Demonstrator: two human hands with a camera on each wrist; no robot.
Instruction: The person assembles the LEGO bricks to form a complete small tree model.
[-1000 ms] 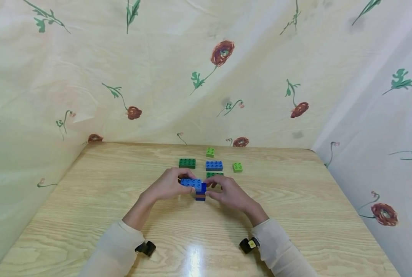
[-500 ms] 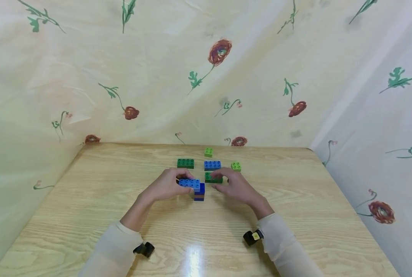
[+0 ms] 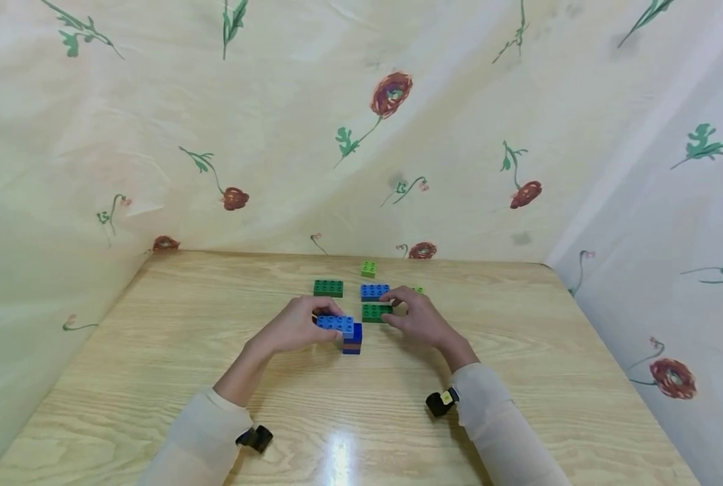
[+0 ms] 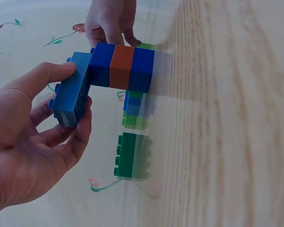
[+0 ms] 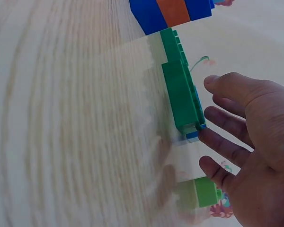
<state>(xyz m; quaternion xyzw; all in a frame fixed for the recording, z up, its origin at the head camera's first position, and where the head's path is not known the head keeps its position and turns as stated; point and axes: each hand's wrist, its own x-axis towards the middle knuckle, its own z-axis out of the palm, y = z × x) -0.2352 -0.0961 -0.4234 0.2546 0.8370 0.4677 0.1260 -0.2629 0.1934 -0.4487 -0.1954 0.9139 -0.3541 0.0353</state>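
Left grip (image 4: 31, 149) pinches the blue brick (image 4: 73, 87) overhanging the stack (image 4: 120, 67), I think so it won't tip; my right grip (image 3: 423, 321), loose and empty, hovers beyond the stack by the nearer green brick (image 3: 372, 314).

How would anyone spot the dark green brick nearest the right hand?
Find the right hand over the wooden table. Left of it, in front of a blue brick, lies the green brick; the other dark green brick is farther left.
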